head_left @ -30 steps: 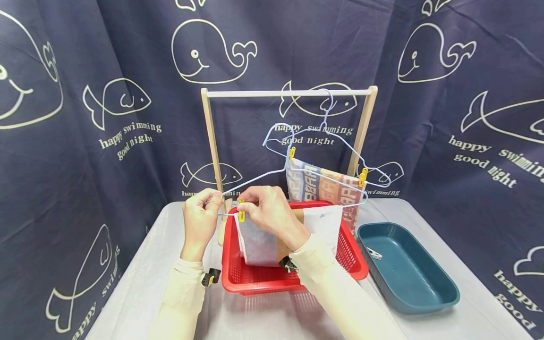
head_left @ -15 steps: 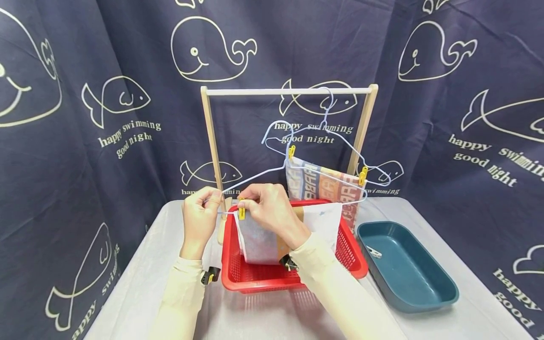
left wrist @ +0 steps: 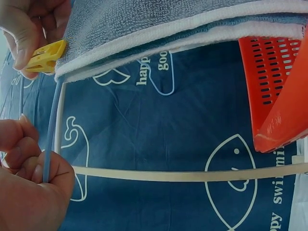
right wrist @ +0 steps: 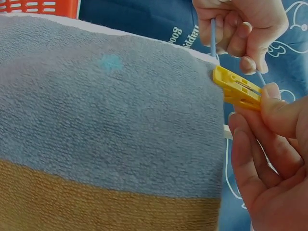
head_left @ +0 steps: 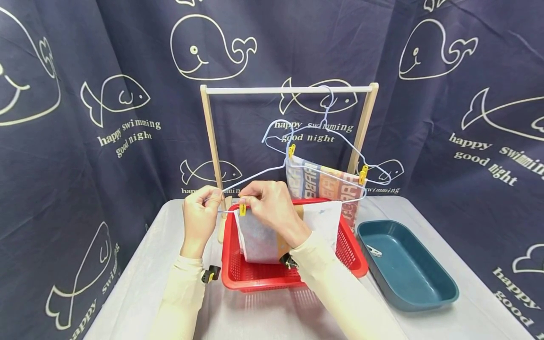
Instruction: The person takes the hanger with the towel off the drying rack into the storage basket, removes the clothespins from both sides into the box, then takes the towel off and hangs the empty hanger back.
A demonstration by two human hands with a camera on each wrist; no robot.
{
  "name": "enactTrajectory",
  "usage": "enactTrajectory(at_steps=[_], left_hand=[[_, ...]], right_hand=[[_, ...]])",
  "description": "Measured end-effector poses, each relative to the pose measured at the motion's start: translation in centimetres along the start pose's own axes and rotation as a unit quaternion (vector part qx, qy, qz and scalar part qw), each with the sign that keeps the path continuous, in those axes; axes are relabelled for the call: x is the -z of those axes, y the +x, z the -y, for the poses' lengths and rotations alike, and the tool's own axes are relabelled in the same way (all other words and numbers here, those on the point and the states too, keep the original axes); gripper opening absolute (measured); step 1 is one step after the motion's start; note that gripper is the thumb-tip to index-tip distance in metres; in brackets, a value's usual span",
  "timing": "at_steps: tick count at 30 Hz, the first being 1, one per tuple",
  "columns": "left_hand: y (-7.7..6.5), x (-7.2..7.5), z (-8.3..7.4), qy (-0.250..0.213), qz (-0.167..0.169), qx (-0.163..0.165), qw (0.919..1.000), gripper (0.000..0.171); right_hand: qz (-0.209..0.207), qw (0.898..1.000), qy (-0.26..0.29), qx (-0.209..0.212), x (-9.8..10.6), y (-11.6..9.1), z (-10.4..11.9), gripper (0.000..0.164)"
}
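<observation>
My left hand (head_left: 199, 222) grips the left end of a light-blue wire hanger (head_left: 255, 176), fingers curled round the wire. Over its lower bar hangs a folded grey-blue, tan and white towel (head_left: 259, 241), partly inside a red basket (head_left: 259, 284). Thumb and fingers of my right hand (head_left: 274, 212) pinch a yellow clothespin (right wrist: 238, 89) at the towel's upper left corner. In the left wrist view, the jaws of that clothespin (left wrist: 47, 57) meet the towel edge by the wire. The right forearm hides some of the towel in the head view.
Behind, a drying rack (head_left: 211, 127) carries another blue hanger (head_left: 325, 118). A patterned towel (head_left: 329, 182) hangs from it by two yellow clothespins. To the right stands a teal tub (head_left: 408, 264) with a white clothespin (head_left: 374, 251) inside. A dark-blue curtain (head_left: 140, 179) encloses the table.
Both hands stay almost in place. The yellow clothespin has shifted slightly, and the right fingertips cover more of its upper end. The whole head view has drifted a little.
</observation>
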State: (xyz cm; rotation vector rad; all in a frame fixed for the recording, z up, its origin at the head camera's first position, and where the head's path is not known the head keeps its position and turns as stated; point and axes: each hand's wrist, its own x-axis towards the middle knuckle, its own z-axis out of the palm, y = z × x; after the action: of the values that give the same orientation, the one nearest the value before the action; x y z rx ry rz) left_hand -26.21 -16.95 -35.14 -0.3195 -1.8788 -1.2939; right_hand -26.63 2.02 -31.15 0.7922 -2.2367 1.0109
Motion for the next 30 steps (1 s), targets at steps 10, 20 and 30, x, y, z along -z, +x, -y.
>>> enactTrajectory(at_steps=[10, 20, 30], left_hand=[[0.0, 0.0, 0.0, -0.001, -0.001, 0.004, 1.0, 0.019], [-0.1, -0.1, -0.1, -0.008, -0.009, 0.004, 0.9999, 0.021], [-0.1, -0.3, 0.2, -0.004, -0.017, 0.012, 0.9998, 0.018]], right_hand=[[-0.011, 0.999, 0.034, -0.019, 0.9, -0.3, 0.2, 0.005], [-0.026, 0.998, 0.055, -0.019, 2.1, -0.9, 0.3, 0.012], [-0.035, 0.997, 0.072, -0.015, 3.3, -2.2, -0.3, 0.022]])
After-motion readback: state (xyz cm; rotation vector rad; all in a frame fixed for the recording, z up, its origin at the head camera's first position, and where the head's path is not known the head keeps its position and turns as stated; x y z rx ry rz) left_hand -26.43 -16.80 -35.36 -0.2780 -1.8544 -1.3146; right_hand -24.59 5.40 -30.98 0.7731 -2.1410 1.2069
